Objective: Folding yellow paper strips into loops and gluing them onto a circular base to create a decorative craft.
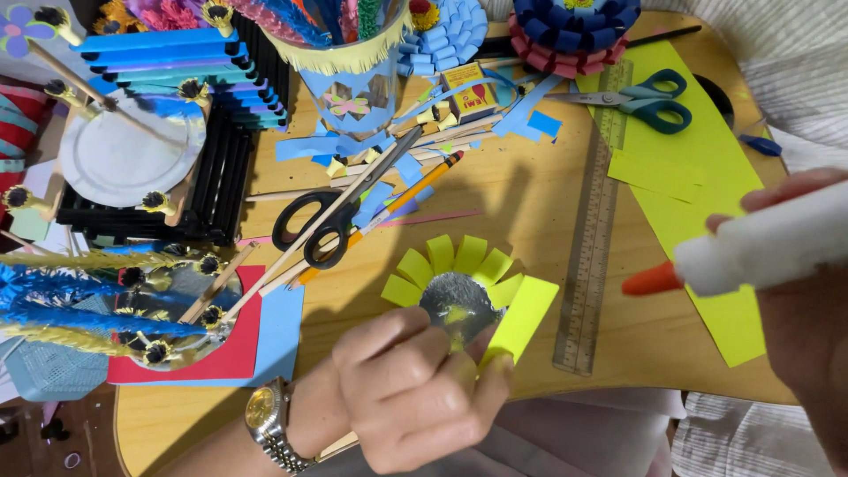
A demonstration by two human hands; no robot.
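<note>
A left hand (415, 389), wearing a wristwatch (269, 424), pinches a silver disc (458, 305) and a yellow strip (521, 318) between thumb and fingers, just above the near edge of a wooden table (530, 194). Looped yellow paper petals (446, 261) fan around the far half of the disc; its near part is hidden by the fingers. To the right of the disc, a right hand (795, 291), blurred and cut off by the frame edge, is closed around a white glue bottle (768, 243) whose orange tip (652, 280) points toward the disc. The two hands are apart.

Between disc and bottle lies a clear ruler (592, 256), with a yellow-green sheet (698, 177) beyond it. Far right of the disc, teal scissors (640, 97) rest on that sheet. Left of the disc lie black scissors (314, 225) among sticks and a pencil (415, 190). Behind the disc sits a small yellow and red box (468, 91), its print too small to make out, and a clear cup (353, 79) with a yellow fringe, holding paper craft stems cut off at the top. Far left, a black rack (216, 185) carries a white plate (124, 150).
</note>
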